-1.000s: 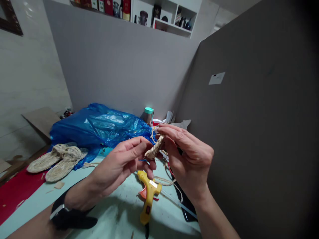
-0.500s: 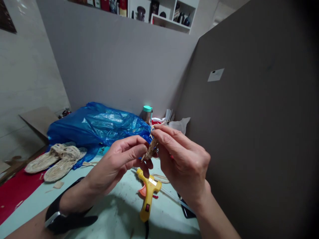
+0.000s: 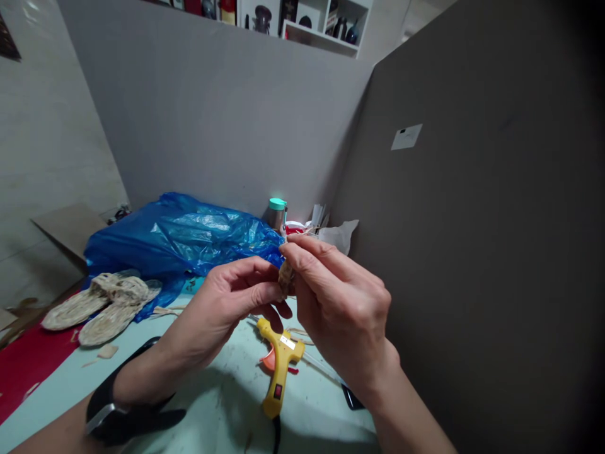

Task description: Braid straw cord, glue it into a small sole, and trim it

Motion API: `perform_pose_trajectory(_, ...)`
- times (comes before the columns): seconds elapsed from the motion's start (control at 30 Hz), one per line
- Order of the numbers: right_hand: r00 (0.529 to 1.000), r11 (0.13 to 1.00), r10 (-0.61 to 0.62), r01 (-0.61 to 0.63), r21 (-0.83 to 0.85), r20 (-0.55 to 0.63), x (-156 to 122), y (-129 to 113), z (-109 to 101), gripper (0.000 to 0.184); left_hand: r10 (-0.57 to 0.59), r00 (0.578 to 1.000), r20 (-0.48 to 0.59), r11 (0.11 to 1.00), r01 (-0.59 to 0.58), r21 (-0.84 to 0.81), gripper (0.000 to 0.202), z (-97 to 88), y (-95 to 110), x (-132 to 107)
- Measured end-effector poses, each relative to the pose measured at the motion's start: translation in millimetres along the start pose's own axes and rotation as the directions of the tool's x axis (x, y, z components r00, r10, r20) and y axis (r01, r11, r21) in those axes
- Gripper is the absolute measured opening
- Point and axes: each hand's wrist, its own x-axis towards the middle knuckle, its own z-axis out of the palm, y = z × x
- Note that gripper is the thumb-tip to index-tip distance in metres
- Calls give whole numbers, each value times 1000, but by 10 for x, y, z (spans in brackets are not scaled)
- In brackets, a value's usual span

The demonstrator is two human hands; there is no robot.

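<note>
Two half-closed hands (image 3: 229, 308) (image 3: 343, 302) pinch one braided piece (image 3: 285, 275) between them, near one yellow glue gun (image 3: 278, 373).

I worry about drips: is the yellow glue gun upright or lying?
Lying: the glue gun shows its side, handle flat along the tabletop.

My left hand (image 3: 227, 299) and right hand (image 3: 343, 296) are close together above the table (image 3: 203, 403), fingers (image 3: 251, 265) curled to pinch; my 2 forearms (image 3: 409, 400) slant inward from its near edge.
</note>
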Motion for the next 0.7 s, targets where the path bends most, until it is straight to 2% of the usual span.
perform_pose_trajectory(0.17,974,983,143,-161,92,177,9,45,-98,27,-111,993,-29,992,109,-63,11,-31,-11,23)
perform_pose_trajectory(0.3,896,901,223,-340,271,383,50,145,-209,27,-209,978,-28,970,204,-132,18,-90,-11,50)
perform_pose_trajectory(0.4,844,818,266,-454,355,466,81,210,-247,22,-221,975,-38,967,213,-142,19,-108,-20,72)
perform_pose_trajectory(0.47,808,746,320,-537,395,495,92,236,-235,18,-210,977,-40,970,203,-136,20,-104,-37,80)
perform_pose_trajectory(0.57,751,593,412,-651,473,516,88,261,-186,14,-202,978,-46,970,194,-145,22,-94,-79,82)
perform_pose_trajectory(0.7,695,393,463,-717,576,549,58,290,-120,10,-219,975,-48,964,209,-163,21,-84,-123,82)
